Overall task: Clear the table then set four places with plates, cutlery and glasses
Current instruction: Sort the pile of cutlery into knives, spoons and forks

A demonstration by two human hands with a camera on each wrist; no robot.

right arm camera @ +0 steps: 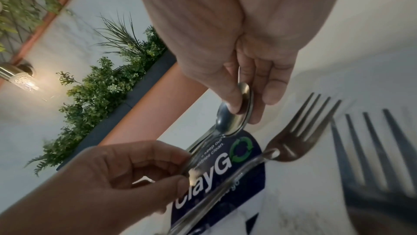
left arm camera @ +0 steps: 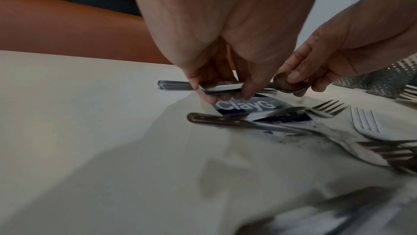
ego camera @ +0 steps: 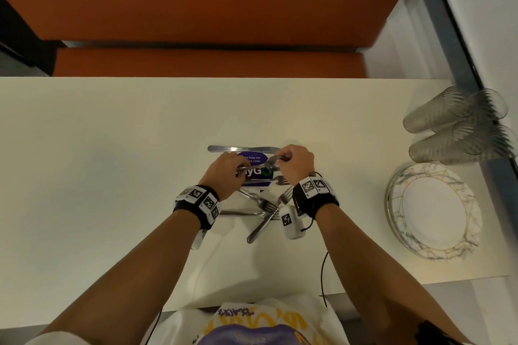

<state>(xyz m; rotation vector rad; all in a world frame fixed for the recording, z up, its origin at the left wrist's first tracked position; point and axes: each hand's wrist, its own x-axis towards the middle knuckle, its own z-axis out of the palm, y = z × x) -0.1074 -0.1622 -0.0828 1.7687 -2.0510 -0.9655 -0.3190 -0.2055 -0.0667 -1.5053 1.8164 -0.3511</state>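
Spoons (ego camera: pixel 259 166): above ClayGo sticker (ego camera: pixel 253 173); left hand (ego camera: pixel 224 173) grip pinches handles, right hand (ego camera: pixel 294 165) grip pinches bowls. Forks (ego camera: pixel 266 209) near sticker on desk (ego camera: pixel 112 148).

A canteen or café booth: orange padded bench (ego camera: pixel 196 3) behind the pale table (ego camera: pixel 84 148), a "ClayGo" keep-clean sticker (right arm camera: pixel 225 164) on it, leafy planter (right arm camera: pixel 101 89) and wall lamp (right arm camera: pixel 20 76) beyond
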